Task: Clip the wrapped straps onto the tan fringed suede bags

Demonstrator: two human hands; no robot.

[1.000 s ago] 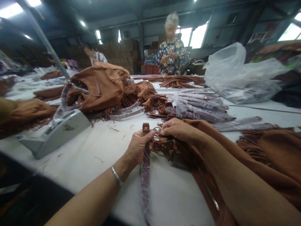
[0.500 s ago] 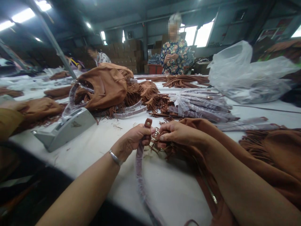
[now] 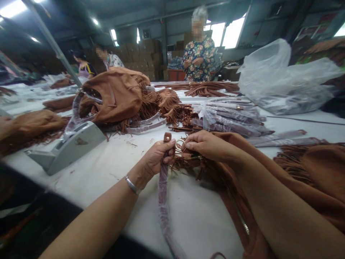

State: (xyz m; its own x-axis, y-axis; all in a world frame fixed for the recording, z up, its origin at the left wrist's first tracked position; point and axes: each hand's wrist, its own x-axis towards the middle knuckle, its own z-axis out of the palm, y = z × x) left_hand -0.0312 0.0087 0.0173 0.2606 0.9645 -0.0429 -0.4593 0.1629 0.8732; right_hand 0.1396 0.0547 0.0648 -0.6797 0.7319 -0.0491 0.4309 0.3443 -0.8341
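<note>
My left hand is closed round the end of a bag strap wrapped in clear plastic. The strap's brown tip with a metal stud sticks up above my fingers, and its length hangs down over the table edge. Just to the right, my right hand pinches a gold-coloured metal ring joined to a brown fringed bag. The bag lies under my right forearm, with part of its zipper showing. Ring and strap end are close together; whether they touch I cannot tell.
A grey tape dispenser stands at the left, before a fringed bag. Plastic-wrapped straps lie in a bundle beyond my hands. A white plastic bag is at the back right. A person stands across the white table.
The ring now shows more openly between my hands, and the strap hangs straighter. My view has shifted slightly. My hands keep their holds.
</note>
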